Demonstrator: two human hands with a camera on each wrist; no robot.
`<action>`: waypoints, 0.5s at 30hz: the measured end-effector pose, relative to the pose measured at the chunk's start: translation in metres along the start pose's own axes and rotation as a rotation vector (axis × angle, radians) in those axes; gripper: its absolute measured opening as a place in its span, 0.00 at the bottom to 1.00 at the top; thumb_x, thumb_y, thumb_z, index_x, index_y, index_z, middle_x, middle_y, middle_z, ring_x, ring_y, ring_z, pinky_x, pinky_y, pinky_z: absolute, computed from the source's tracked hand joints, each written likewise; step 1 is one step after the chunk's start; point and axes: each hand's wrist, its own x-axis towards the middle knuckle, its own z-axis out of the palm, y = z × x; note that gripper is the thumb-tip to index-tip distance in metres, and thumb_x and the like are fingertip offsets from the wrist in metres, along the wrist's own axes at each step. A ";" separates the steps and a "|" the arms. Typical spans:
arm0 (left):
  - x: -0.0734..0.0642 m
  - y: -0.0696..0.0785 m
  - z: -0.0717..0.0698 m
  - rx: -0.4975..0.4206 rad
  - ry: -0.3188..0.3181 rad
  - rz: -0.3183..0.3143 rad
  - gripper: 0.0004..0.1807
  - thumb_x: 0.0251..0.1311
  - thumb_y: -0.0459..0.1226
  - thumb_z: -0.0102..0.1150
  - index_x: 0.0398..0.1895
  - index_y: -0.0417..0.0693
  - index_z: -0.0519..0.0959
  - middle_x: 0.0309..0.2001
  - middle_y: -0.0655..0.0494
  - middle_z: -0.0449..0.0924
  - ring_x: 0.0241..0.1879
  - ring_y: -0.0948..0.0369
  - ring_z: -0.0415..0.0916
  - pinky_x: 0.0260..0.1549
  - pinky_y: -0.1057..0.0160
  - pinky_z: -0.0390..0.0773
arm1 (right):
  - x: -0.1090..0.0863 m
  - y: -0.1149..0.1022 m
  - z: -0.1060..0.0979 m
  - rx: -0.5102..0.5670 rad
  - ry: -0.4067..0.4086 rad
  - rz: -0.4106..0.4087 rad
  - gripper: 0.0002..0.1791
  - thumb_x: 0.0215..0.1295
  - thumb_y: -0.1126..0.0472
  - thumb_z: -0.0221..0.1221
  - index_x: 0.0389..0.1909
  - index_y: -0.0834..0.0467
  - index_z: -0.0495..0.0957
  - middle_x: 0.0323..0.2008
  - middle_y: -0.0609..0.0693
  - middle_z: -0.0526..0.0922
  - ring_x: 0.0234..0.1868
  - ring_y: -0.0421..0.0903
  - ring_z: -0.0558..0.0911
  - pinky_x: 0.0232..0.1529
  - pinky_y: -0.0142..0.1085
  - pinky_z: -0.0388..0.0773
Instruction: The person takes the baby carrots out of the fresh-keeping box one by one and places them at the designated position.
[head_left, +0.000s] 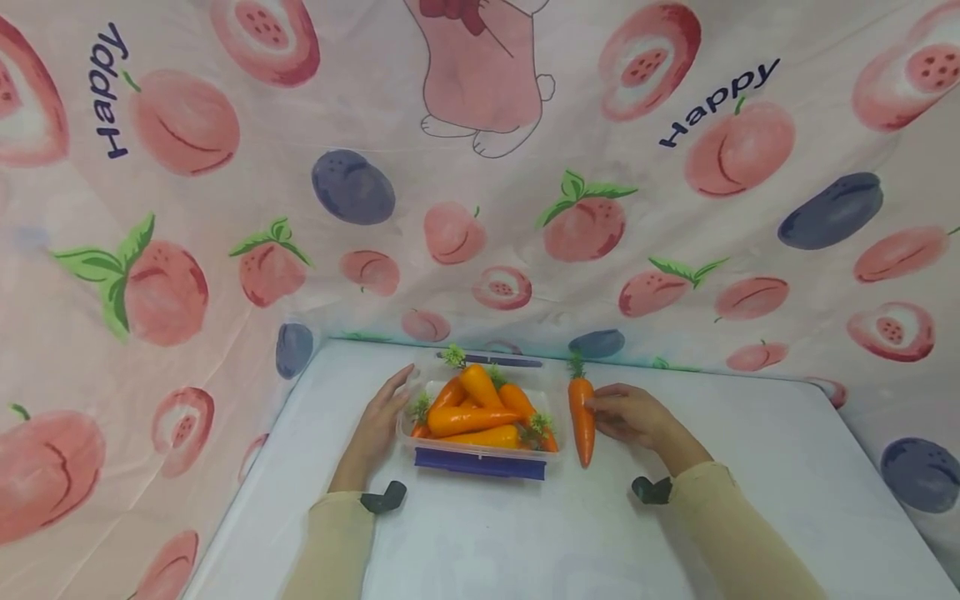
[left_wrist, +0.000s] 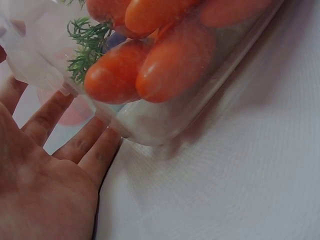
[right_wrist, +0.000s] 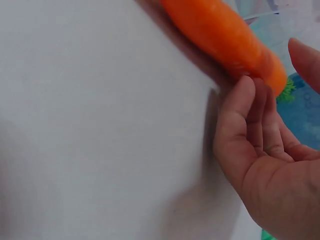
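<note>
A clear plastic container (head_left: 480,450) with blue latches holds several orange carrots (head_left: 472,419) with green tufts, heaped inside. My left hand (head_left: 377,425) is at the container's left side; in the left wrist view its outstretched fingers (left_wrist: 80,142) touch the clear wall. To the right of the container a single carrot (head_left: 581,421) lies on the table, green top pointing away. My right hand (head_left: 630,414) is against this carrot's right side. In the right wrist view its bent fingers (right_wrist: 240,100) touch the carrot (right_wrist: 225,40) near the leafy end, while the thumb stands apart.
The white table (head_left: 525,542) ends at a back edge against a hanging cloth (head_left: 480,192) printed with peaches and plums. Each wrist carries a small black device, one on the left (head_left: 384,497) and one on the right (head_left: 651,490).
</note>
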 end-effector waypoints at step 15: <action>-0.001 0.003 0.001 0.014 0.005 -0.017 0.27 0.78 0.50 0.45 0.78 0.64 0.64 0.80 0.61 0.56 0.82 0.53 0.47 0.79 0.40 0.46 | -0.013 -0.046 0.015 -0.033 -0.090 -0.168 0.37 0.71 0.51 0.63 0.73 0.63 0.62 0.70 0.65 0.69 0.69 0.58 0.74 0.72 0.50 0.70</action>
